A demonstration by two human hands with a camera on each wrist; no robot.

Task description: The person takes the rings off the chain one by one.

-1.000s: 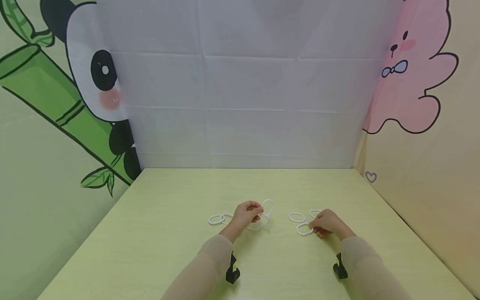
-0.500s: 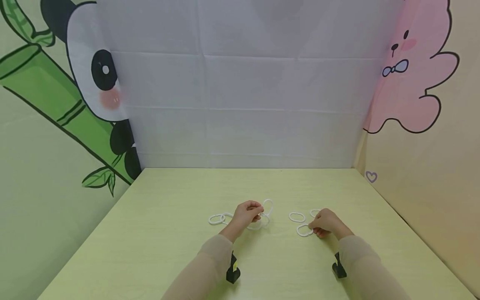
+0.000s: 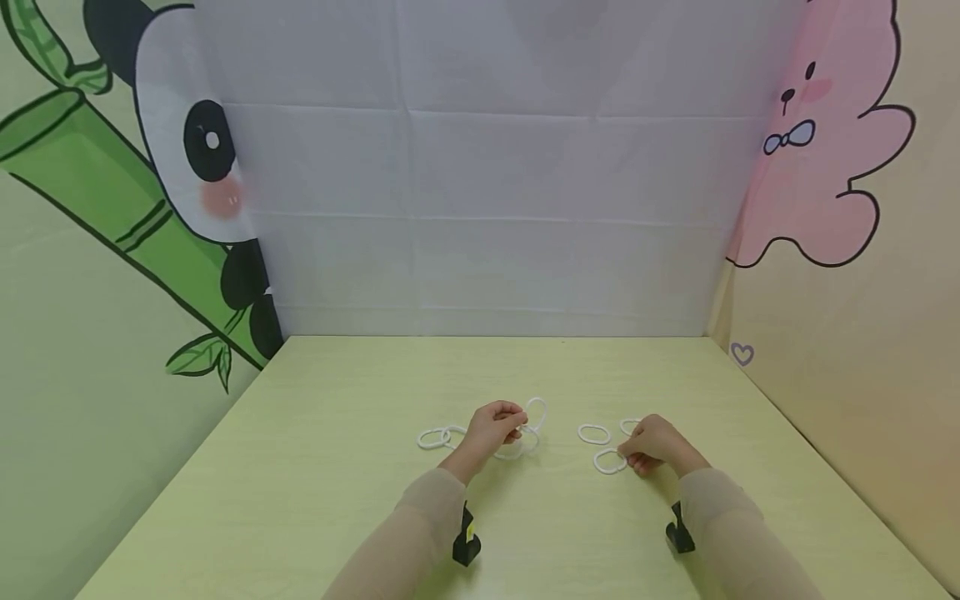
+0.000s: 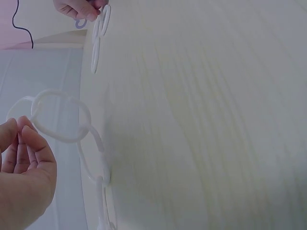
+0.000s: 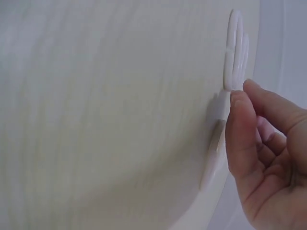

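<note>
My left hand [image 3: 495,425] pinches a white oval link [image 4: 19,103] between thumb and fingertips. The link belongs to a chain [image 3: 432,438] of joined white links, whose left end lies on the table. Another joined link [image 4: 61,116] hangs beside the fingertips in the left wrist view. Farther right, my right hand [image 3: 656,443] pinches the end of a separate white link [image 3: 609,462] low at the tabletop. Two more loose links lie around it: one [image 3: 594,434] behind and left, and another [image 3: 628,425] partly hidden by the right hand.
A pale wood-look table [image 3: 337,508] carries everything. A white sheet [image 3: 487,267] hangs behind its far edge. Walls with a painted panda [image 3: 168,125] and a pink bear [image 3: 825,192] stand left and right. Black wrist cameras [image 3: 466,546] sit under both sleeves.
Both hands stay almost where they are. The link at the right hand shifts very slightly toward the near side; the chain at the left hand looks unchanged.
</note>
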